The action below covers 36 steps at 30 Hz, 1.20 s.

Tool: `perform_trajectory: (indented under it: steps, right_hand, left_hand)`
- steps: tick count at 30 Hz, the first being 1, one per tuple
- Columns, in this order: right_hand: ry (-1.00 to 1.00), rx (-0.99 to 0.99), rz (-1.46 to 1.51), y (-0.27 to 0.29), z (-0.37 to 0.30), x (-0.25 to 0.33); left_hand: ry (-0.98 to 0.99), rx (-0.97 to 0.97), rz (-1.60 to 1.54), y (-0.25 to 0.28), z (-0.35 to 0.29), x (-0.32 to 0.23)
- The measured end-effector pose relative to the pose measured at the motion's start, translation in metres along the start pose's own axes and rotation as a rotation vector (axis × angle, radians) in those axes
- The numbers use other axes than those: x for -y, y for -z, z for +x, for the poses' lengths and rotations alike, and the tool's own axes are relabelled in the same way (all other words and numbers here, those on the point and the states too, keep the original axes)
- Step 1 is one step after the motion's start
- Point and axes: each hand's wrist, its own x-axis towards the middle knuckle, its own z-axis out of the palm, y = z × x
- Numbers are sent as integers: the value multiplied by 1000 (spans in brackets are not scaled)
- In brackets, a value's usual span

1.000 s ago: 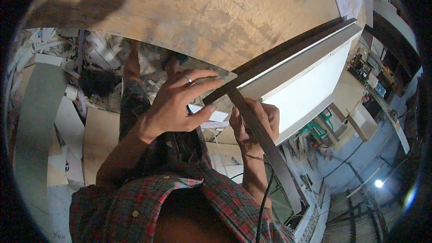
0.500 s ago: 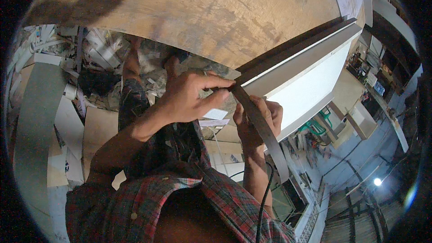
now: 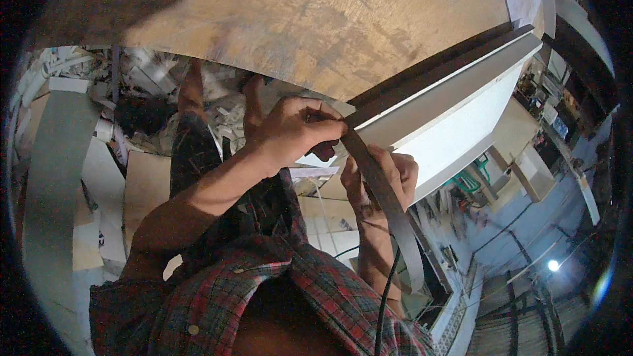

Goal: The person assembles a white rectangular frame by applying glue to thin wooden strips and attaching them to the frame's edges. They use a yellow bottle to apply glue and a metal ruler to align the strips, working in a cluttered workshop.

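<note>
A flexible dark brown strip (image 3: 377, 175), like edge banding, bends down from the near corner of a white board (image 3: 455, 151). Its free end hangs below my right wrist. At that corner my left hand (image 3: 290, 133) is closed, thumb and fingertips pinched at the strip's edge. My right hand (image 3: 389, 175) is closed around the strip a little lower, its fingers curled and partly hidden behind it. A straight dark band (image 3: 428, 74) runs along the board up to the far right; whether it is one piece with the bent strip I cannot tell.
A large stained plywood sheet (image 3: 283, 20) spans the top. Offcuts and scraps (image 3: 148, 72) litter the floor at left, beside a long grey-green panel (image 3: 56, 151). A black cable (image 3: 388, 296) hangs by my right forearm. A green plastic chair (image 3: 469, 177) stands at right.
My left hand has turned and its fingers have curled in, where they were stretched toward the corner before. The strip's loose end has dropped slightly. My right hand has barely moved.
</note>
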Motion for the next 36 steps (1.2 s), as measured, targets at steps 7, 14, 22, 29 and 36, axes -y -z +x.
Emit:
perform_trajectory:
  steps: [7, 14, 22, 29, 36]
  right_hand:
    - [-49, 40, -40, 0, -6, -7]
    - [-80, 50, -36, 5, -8, -4]
    - [63, 18, -120, 4, -9, -17]
    - [84, 10, -134, 0, -5, -10]
    - [45, 28, -155, 2, -5, -8]
  left_hand:
    - [-29, -59, 54, 0, 2, 3]
    - [-51, 22, -11, -3, 3, 8]
    - [117, 195, -503, 14, 10, 30]
    - [41, 261, 82, 11, 21, 14]
    - [-111, 187, 145, 9, 12, -3]
